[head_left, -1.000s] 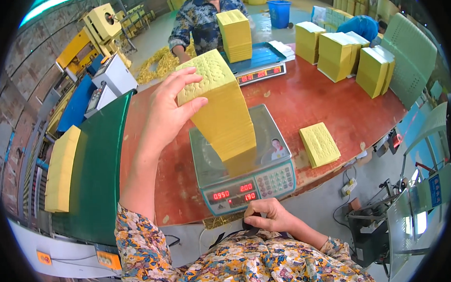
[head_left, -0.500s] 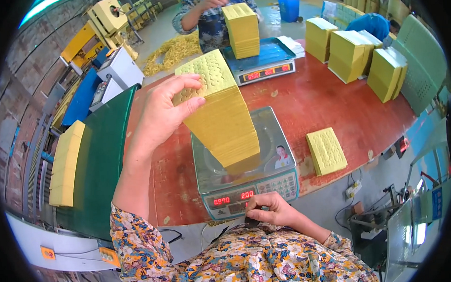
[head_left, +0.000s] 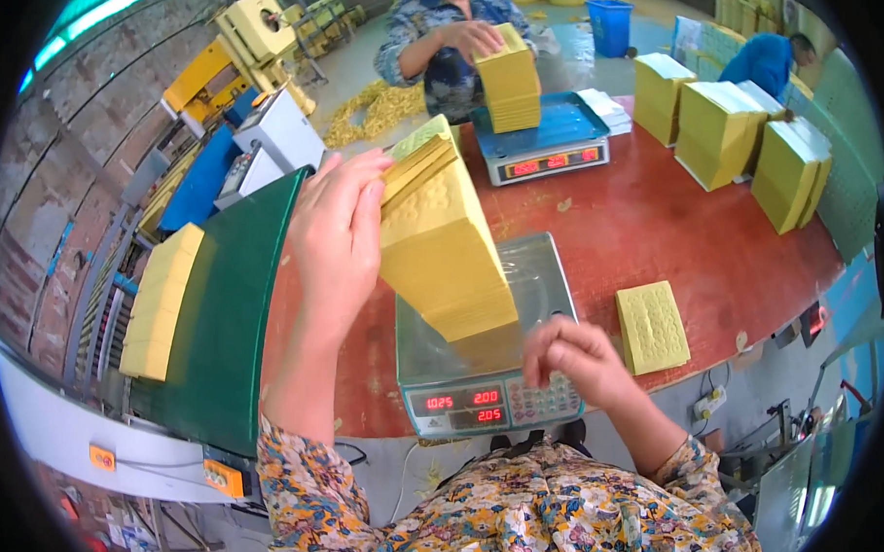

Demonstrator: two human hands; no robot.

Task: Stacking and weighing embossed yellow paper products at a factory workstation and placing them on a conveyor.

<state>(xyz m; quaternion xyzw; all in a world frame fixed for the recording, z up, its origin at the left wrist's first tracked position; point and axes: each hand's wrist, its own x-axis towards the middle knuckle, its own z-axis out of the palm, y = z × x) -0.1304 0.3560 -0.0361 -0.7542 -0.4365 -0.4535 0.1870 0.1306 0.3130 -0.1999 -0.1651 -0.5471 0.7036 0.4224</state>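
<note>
A tall stack of yellow embossed paper stands on a grey digital scale in front of me. At its top left, my left hand closes on a thin bundle of paper sheets, tilted against the top of the stack. The fingertips are partly hidden behind the bundle. My right hand hovers just right of the stack's foot, above the scale's keypad. Its fingers are loosely curled, and nothing shows in them. A short stack of yellow paper lies on the table to the right of the scale.
Across the red table, a co-worker's hand rests on a yellow stack on a blue-topped scale. More tall stacks stand at the far right. A green surface with a yellow stack adjoins at left.
My left hand now grips a tilted bundle at the stack's top. My right hand has risen from near my waist to the keypad. The scale's readout changed. The co-worker's hand came down onto their stack.
</note>
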